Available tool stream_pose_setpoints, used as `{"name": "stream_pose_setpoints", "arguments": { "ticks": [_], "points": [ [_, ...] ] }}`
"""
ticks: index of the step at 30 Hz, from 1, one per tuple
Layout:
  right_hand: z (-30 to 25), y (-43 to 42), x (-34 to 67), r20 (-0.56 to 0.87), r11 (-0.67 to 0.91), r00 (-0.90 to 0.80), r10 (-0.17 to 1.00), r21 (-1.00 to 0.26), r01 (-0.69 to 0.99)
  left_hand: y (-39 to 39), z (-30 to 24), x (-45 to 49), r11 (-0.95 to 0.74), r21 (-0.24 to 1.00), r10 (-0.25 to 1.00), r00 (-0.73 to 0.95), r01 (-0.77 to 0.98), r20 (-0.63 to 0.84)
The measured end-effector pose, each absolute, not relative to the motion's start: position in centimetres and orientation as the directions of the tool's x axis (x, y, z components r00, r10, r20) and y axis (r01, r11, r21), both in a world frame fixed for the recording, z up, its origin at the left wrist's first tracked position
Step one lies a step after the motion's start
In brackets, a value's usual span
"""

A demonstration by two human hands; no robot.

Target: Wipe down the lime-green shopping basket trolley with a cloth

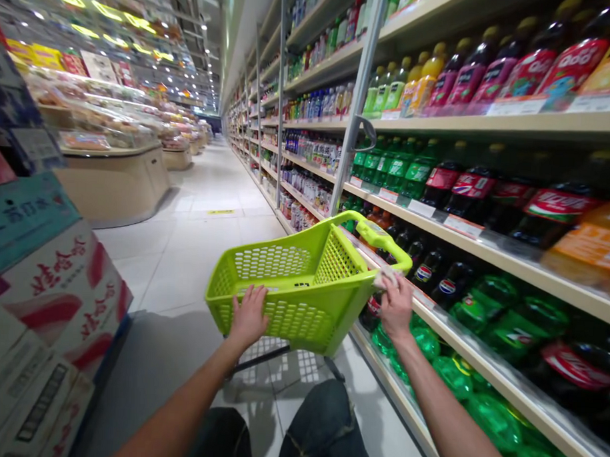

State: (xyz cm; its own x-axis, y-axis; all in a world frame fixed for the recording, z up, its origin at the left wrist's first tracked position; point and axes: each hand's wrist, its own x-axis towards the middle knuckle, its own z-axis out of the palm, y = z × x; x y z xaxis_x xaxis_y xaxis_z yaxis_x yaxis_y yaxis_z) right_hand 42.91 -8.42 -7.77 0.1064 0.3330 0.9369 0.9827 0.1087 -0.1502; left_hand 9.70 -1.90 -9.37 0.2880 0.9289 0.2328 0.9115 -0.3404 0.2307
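A lime-green plastic shopping cart [302, 322] stands in front of my knees, side-on to me, with its basket bare inside. My left hand [250, 314] grips the near rim of the basket, its fingertips over the edge. My right hand [397, 305] presses a crumpled white cloth [387, 278] against the corner where the handle [379, 236] joins the basket. The fingers of that hand are closed round the cloth, partly hiding it.
Shelves [485, 231] of drink bottles run close along my right. A scanner-like grey loop [365, 134] juts from the shelf post. Stacked cartons [57, 293] stand at the left. Beyond them is a rounded display counter [116, 182], and a tiled aisle [205, 232] leads away.
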Motion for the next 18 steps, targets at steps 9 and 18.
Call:
{"name": "stream_pose_setpoints", "arguments": {
  "ticks": [9, 18],
  "points": [
    [-11.1, -9.2, 39.6, 0.892, 0.165, 0.096, 0.441, -0.186, 0.969, -1.7, -9.4, 9.2, -0.334, 0.285, 0.935, 0.28, 0.898, 0.216],
    [-15.1, -9.0, 38.1, 0.847, 0.259, -0.035, 0.531, -0.122, 0.958, -1.8, -10.0, 8.9, -0.349, 0.301, 0.927, 0.281, 0.887, 0.248]
  ]
}}
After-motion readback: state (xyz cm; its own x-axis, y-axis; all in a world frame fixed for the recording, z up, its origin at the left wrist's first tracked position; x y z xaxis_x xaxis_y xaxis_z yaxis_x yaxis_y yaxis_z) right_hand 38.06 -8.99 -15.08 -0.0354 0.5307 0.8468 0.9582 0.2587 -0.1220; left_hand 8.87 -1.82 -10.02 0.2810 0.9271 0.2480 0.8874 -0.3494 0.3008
